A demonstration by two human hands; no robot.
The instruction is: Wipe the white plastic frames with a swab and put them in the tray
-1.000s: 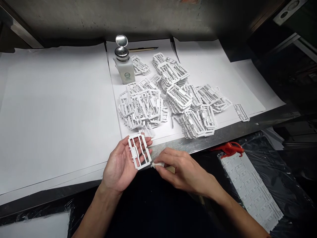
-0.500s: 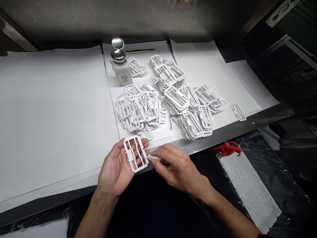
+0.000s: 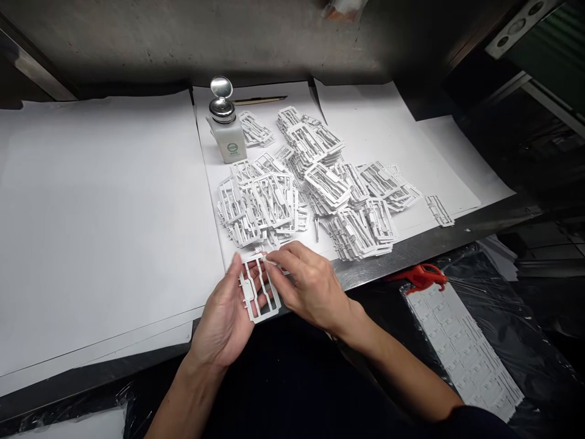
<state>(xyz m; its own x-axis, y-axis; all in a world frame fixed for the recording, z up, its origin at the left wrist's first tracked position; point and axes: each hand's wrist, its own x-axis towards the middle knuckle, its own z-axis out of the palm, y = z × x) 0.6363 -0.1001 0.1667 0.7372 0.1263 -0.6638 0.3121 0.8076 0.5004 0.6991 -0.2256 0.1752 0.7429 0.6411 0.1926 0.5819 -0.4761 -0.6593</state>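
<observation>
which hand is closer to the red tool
Right. The right hand is at the white frame's upper right, left of the red tool; the left hand is farther off, beneath the frame and beyond the right hand.

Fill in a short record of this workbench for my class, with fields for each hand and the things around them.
Left hand: holds a flat, slotted white plastic frame
Right hand: fingertips at the frame's upper right corner; anything pinched is mostly hidden
Beyond the hands: heaps of similar white frames
Container: squarish whitish bottle, round silver lid raised
Surface: white paper sheets over a metal bench
Right side, off the bench: red-handled tool, type unclear
</observation>
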